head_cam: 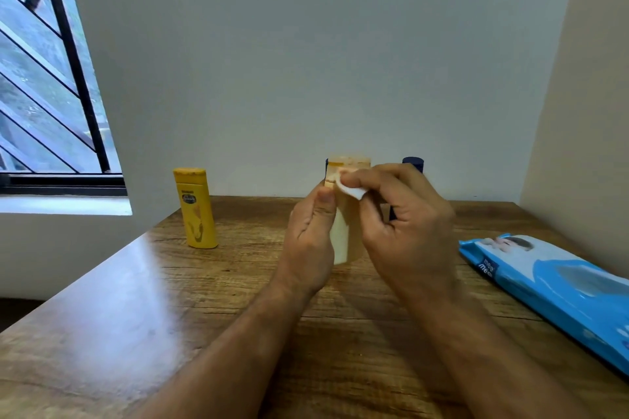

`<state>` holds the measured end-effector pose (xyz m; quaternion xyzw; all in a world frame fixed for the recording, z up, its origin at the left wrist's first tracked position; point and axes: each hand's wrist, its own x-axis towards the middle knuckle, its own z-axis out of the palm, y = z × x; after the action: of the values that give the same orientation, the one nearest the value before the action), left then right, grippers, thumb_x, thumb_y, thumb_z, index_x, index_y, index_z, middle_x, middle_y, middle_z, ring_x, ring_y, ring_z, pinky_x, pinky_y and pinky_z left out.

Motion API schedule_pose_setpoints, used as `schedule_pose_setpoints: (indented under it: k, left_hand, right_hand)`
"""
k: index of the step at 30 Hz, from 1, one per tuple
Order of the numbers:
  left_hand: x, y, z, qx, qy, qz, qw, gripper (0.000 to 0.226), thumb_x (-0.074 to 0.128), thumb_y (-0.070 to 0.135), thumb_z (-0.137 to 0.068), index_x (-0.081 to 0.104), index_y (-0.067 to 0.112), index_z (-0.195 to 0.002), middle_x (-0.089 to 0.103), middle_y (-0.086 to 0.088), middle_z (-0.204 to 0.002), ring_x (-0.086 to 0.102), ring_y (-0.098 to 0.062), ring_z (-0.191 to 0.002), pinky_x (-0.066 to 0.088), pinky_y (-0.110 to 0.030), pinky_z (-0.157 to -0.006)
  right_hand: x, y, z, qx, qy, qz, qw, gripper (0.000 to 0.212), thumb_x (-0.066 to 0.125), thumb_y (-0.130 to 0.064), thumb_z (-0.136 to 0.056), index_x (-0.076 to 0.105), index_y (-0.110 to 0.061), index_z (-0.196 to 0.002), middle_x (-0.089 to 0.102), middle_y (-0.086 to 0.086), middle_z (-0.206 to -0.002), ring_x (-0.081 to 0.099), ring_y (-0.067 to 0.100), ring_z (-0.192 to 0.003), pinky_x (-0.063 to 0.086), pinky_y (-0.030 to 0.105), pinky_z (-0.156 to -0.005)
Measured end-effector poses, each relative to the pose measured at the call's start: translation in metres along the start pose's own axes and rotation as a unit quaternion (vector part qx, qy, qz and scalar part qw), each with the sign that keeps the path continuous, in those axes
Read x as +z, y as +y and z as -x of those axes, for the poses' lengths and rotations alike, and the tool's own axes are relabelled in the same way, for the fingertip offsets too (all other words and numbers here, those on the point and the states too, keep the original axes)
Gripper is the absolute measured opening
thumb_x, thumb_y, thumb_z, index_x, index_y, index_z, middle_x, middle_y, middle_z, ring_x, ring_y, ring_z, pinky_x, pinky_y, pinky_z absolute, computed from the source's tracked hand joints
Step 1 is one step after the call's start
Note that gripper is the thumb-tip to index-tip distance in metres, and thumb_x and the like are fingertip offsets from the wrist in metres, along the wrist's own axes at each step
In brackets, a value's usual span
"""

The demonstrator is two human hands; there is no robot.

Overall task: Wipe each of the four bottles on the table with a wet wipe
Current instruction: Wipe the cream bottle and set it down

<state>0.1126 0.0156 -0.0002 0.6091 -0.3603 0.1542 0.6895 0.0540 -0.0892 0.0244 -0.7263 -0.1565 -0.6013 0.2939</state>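
Both forearms come in from the near edge of the table [102, 333]. Left hand [311, 241] grips the pale bottle [342, 238] round its lower body, thumb up on the near face, holding it lifted over the table's middle. Right hand [405, 224] pinches a folded wet wipe [352, 190] against the bottle's upper part, just under the cap.

To wipe well: keep the left grip firm and low so the wipe can travel the full body, turn the bottle between strokes, and cover the cap too (blurred here, can't tell how much is clean).

Wipes pack [551, 286] lies along the right edge. Yellow bottle [195, 207] stands upright toward the far left corner. Behind the hands, near the far edge, two dark blue bottles [413, 163] are mostly hidden.
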Motion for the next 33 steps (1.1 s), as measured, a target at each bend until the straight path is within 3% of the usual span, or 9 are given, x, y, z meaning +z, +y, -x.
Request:
schedule_pose_setpoints:
  k: [2,4,8,14,16,19,24,27,33]
  left_hand:
    - [0.001,0.004,0.001,-0.016,0.017,0.022,0.999,0.042,0.03,0.053,-0.101,0.064,0.027,-0.098,0.073,0.013,-0.077,0.069,-0.005,-0.069,0.054,-0.021,-0.056]
    - [0.003,0.009,0.004,-0.048,0.017,0.046,0.998,0.042,0.029,0.053,-0.093,0.06,0.025,-0.101,0.074,0.014,-0.075,0.071,-0.006,-0.066,0.055,-0.02,-0.052]
    - [0.004,0.006,0.004,-0.06,0.027,0.05,0.997,0.055,0.03,0.062,-0.096,0.062,0.019,-0.111,0.073,0.003,-0.083,0.072,-0.011,-0.073,0.055,-0.022,-0.056]
    - [0.006,0.004,0.003,0.036,-0.003,-0.002,0.999,0.045,0.029,0.034,-0.107,0.055,0.011,-0.135,0.066,-0.008,-0.126,0.063,-0.028,-0.121,0.053,-0.048,-0.101]
    - [0.007,0.003,0.001,0.034,-0.013,0.003,0.999,0.041,0.032,0.029,-0.108,0.052,0.013,-0.141,0.062,-0.009,-0.132,0.058,-0.031,-0.127,0.047,-0.057,-0.106]
    - [0.006,0.004,0.0,0.022,-0.023,-0.005,0.999,0.046,0.039,0.03,-0.101,0.049,0.018,-0.145,0.06,-0.003,-0.138,0.055,-0.027,-0.132,0.043,-0.058,-0.109]
    - [0.004,0.003,0.001,0.027,-0.01,-0.014,0.999,0.05,0.047,0.035,-0.099,0.046,0.024,-0.147,0.061,0.002,-0.137,0.056,-0.027,-0.131,0.046,-0.059,-0.106]
    - [0.002,0.007,0.003,0.017,0.015,-0.01,1.0,0.056,0.06,0.04,-0.091,0.044,0.031,-0.145,0.065,0.003,-0.119,0.066,-0.021,-0.112,0.057,-0.055,-0.09]
    - [0.0,0.013,0.003,0.053,0.065,-0.088,0.993,0.07,0.079,0.044,-0.076,0.045,0.036,-0.136,0.062,0.017,-0.109,0.063,-0.007,-0.098,0.056,-0.022,-0.072]
  right_hand:
    - [-0.002,0.007,-0.002,0.05,0.015,-0.025,0.998,0.02,0.063,-0.001,-0.088,0.073,-0.012,-0.101,0.066,-0.003,-0.099,0.06,0.0,-0.092,0.052,0.011,-0.08]
    - [-0.004,0.013,-0.004,0.103,0.033,-0.054,0.993,0.02,0.064,0.001,-0.089,0.071,-0.012,-0.101,0.067,-0.005,-0.098,0.063,0.004,-0.093,0.056,0.019,-0.078]
    - [-0.005,0.008,-0.003,0.055,0.019,-0.035,0.998,0.018,0.063,0.0,-0.089,0.073,-0.008,-0.101,0.067,-0.001,-0.099,0.061,0.004,-0.092,0.052,0.012,-0.077]
    - [0.005,-0.006,0.001,-0.006,0.01,-0.017,1.0,0.018,0.062,-0.007,-0.09,0.075,-0.007,-0.102,0.066,0.003,-0.097,0.059,0.001,-0.089,0.046,0.006,-0.08]
    - [0.003,0.0,0.0,0.018,0.021,-0.031,0.999,0.019,0.064,0.001,-0.087,0.074,-0.008,-0.1,0.067,0.001,-0.096,0.059,-0.001,-0.088,0.045,0.006,-0.078]
    - [0.0,0.008,-0.003,0.088,0.03,-0.056,0.994,0.02,0.064,0.004,-0.087,0.073,-0.011,-0.097,0.068,-0.004,-0.095,0.063,0.002,-0.09,0.05,0.011,-0.076]
    - [-0.001,0.008,-0.003,0.104,0.03,-0.053,0.993,0.02,0.066,0.001,-0.088,0.073,-0.013,-0.099,0.068,-0.007,-0.094,0.064,0.004,-0.089,0.052,0.012,-0.075]
    - [-0.002,0.007,-0.003,0.078,0.029,-0.043,0.996,0.022,0.066,0.003,-0.087,0.073,-0.012,-0.102,0.068,-0.006,-0.096,0.063,0.002,-0.091,0.049,0.009,-0.076]
    - [-0.002,0.009,-0.002,0.047,0.032,-0.024,0.998,0.027,0.065,0.006,-0.086,0.074,-0.01,-0.105,0.067,0.0,-0.099,0.06,0.001,-0.092,0.05,0.011,-0.079]
